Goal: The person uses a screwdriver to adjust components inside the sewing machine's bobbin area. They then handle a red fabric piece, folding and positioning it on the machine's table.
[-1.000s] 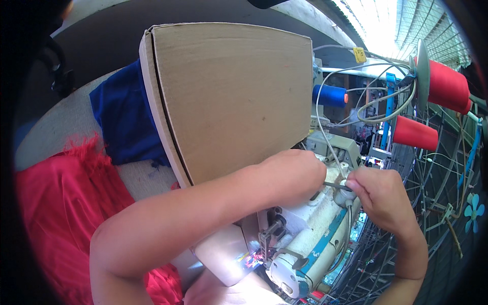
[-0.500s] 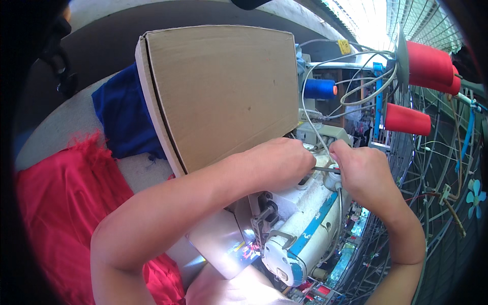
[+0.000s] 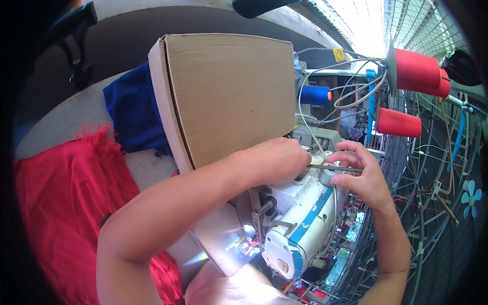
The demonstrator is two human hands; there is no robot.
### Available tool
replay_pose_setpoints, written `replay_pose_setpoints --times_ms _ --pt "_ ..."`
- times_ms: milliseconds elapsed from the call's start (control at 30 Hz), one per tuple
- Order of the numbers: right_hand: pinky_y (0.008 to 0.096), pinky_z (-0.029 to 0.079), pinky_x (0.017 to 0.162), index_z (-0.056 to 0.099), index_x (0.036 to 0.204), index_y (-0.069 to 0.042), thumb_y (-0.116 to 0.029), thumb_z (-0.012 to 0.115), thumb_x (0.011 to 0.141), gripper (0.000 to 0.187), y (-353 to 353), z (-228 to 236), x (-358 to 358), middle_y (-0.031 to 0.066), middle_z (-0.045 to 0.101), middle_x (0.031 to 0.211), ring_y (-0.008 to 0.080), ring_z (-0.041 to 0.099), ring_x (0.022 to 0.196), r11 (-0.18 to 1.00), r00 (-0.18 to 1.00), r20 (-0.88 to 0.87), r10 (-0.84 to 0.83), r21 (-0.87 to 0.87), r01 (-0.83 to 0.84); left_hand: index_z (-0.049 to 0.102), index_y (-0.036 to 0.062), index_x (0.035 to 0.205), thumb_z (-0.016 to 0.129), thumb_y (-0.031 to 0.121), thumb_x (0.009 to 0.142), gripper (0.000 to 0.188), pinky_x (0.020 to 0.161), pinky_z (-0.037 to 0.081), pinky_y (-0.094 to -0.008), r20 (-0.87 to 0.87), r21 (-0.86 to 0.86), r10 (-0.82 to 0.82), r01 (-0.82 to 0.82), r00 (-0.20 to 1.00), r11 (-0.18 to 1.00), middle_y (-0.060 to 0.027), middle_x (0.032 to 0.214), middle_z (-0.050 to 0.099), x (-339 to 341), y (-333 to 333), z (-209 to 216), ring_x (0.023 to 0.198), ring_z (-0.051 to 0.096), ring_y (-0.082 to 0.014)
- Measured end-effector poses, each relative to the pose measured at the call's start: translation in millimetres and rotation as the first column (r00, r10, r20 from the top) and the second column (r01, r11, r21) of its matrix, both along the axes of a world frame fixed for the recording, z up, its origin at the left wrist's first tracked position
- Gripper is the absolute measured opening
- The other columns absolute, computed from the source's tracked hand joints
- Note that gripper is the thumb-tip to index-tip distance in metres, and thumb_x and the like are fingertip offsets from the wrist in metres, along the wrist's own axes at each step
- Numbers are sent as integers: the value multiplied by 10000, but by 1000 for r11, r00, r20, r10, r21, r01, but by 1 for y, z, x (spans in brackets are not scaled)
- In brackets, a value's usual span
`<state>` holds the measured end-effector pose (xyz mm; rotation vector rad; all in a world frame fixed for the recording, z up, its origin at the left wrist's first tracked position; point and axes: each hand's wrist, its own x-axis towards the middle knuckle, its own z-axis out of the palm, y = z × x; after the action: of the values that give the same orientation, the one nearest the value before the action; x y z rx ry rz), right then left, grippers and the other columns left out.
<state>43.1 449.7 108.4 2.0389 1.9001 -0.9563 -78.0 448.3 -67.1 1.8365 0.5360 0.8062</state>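
A thin dark metal rod (image 3: 335, 168) spans the gap between my hands, over the top of a white sewing machine (image 3: 300, 229) with a blue stripe. My left hand (image 3: 282, 160) is closed at the rod's left end, and whatever part lies inside the fist is hidden. The fingers of my right hand (image 3: 358, 170) are apart, thumb below and fingertips above. The rod's other end lies between them, across the fingers. Just under the rod, near my right fingertips, is a pale round fitting (image 3: 328, 177) on the machine, with a cable beside it.
Behind my left arm stands a large cardboard box (image 3: 231, 96). Red cloth (image 3: 71, 203) and blue cloth (image 3: 134, 112) lie to the left. Red thread cones (image 3: 417, 71), a blue spool (image 3: 315, 95) and looping cables (image 3: 361, 96) crowd the right, near a blue-bladed fan (image 3: 471, 198).
My right hand has loosened from a closed grip, its fingers now spread, uncovering more of the rod. My left hand stays closed in nearly the same place. The whole view has shifted slightly.
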Motion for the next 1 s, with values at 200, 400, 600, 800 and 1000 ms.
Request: replay_pose_setpoints --times_ms 200,400,600,800,1000 --pt "281 421 788 580 1003 -17 -128 736 635 415 -10 -12 22 56 578 959 160 530 899 993 998 -61 32 111 -25 616 11 883 506 97 786 171 635 450 -437 30 -3 37 -37 999 999 -208 693 598 1 -1 -1 669 597 -357" --pt "316 428 701 635 871 -43 -170 690 619 287 -1 -23 14 131 558 845 259 552 794 961 948 220 230 100 -256 612 12 835 513 117 797 149 618 442 -437 51 1 67 -67 996 998 -205 657 586 4 0 -3 637 589 -357" --pt "319 414 670 615 805 -38 -137 660 597 235 7 -21 28 123 518 759 273 530 734 927 913 288 289 153 -341 609 9 829 515 117 797 146 611 441 -435 66 33 78 -80 995 996 -205 650 582 7 -1 -4 631 587 -353" --pt "308 407 684 618 823 -39 -114 651 603 234 9 -17 26 122 510 761 253 525 750 942 910 307 279 96 -321 611 10 855 511 104 787 153 626 448 -438 49 14 62 -63 997 998 -205 657 586 5 -2 -3 650 593 -355" --pt "250 413 817 526 1131 -3 -98 568 779 367 1 16 27 74 577 1016 138 530 938 965 994 -67 90 251 -70 615 15 899 509 99 780 180 647 454 -436 35 46 78 -80 996 996 -210 676 593 9 -2 -6 669 599 -356"
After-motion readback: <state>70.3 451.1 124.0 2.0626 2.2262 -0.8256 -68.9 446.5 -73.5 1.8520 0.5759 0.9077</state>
